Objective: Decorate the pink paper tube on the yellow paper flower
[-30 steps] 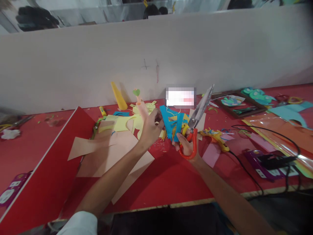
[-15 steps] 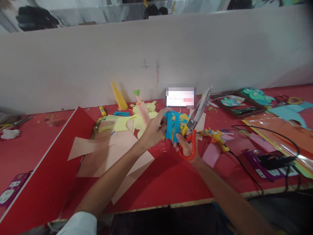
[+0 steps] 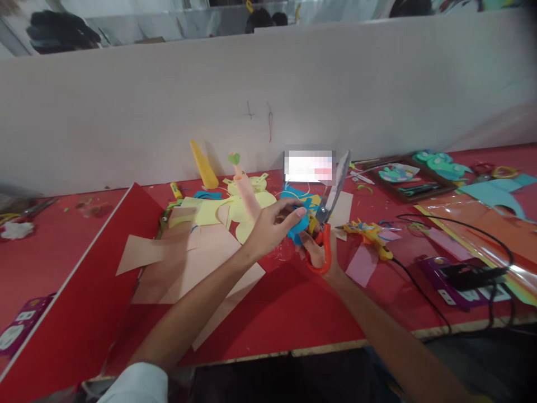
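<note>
The scissors (image 3: 326, 238) have red handles hooked over my right hand (image 3: 315, 253), their metal blades pointing up and away. That hand's fingers are closed and also touch the lower end of a blue paper piece (image 3: 297, 228). My left hand (image 3: 268, 229) comes in from the left with its thumb over the top of the blue piece, the other fingers curled behind it and partly hidden. Behind the hands lie more blue and yellow paper scraps (image 3: 311, 200). A rolled pink paper tube (image 3: 246, 196) stands just left of them, among pale yellow cut shapes (image 3: 205, 213).
Peach paper sheets (image 3: 197, 263) cover the table's left middle, beside a leaning red board (image 3: 92, 280). On the right lie a yellow glue gun (image 3: 380, 246) with a black cord, a purple box (image 3: 444, 285) and a brown tray (image 3: 413, 190). A screen (image 3: 308, 168) stands before the white partition.
The blue paper, upright and spread flat before, is now folded or curled down under my left thumb. My left hand has turned and moved slightly right; the scissors have shifted a little left.
</note>
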Tool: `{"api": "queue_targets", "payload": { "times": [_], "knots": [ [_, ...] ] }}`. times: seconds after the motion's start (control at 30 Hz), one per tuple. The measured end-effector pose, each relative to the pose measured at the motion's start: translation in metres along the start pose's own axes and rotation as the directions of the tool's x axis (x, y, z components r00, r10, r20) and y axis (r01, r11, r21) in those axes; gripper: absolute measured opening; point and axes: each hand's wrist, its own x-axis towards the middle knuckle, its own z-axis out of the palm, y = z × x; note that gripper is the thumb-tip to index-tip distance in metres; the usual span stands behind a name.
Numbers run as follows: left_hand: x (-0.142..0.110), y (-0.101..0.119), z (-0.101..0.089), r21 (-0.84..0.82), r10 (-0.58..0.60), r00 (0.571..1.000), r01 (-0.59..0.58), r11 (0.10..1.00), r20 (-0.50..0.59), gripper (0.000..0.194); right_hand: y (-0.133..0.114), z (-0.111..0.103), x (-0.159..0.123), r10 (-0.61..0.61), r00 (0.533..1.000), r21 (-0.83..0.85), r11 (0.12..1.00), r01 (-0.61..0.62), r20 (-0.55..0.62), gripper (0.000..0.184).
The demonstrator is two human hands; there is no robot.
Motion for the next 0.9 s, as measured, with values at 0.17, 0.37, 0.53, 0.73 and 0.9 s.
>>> {"api": "queue_targets", "payload": {
  "times": [0.17,0.37,0.53,0.73,0.9],
  "knots": [
    [0.001,0.002,-0.003,-0.027,-0.008,1.0,0.008,1.0,-0.003,0.059,0.003,-0.002,-0.001,-0.004,1.0,-0.074,0.997,0.005,0.012,0.05],
    [0.003,-0.001,-0.001,-0.067,-0.036,0.999,0.035,0.997,-0.024,0.033,0.007,-0.001,-0.003,0.025,1.0,-0.103,0.994,-0.026,-0.007,0.051],
    [0.008,-0.011,-0.006,-0.107,-0.032,0.994,0.021,0.994,-0.1,0.025,0.006,0.002,-0.005,-0.002,0.999,-0.019,1.0,0.003,0.051,0.048],
    [0.018,-0.015,-0.041,0.208,0.007,0.997,-0.021,0.978,0.072,0.04,0.003,-0.009,0.007,-0.098,0.99,0.06,0.993,0.104,-0.106,0.047],
    [0.004,-0.021,-0.044,0.576,-0.334,0.718,-0.112,0.81,0.61,0.043,0.006,-0.023,0.021,-0.134,0.964,0.035,0.989,0.146,-0.23,0.051]
  ]
}}
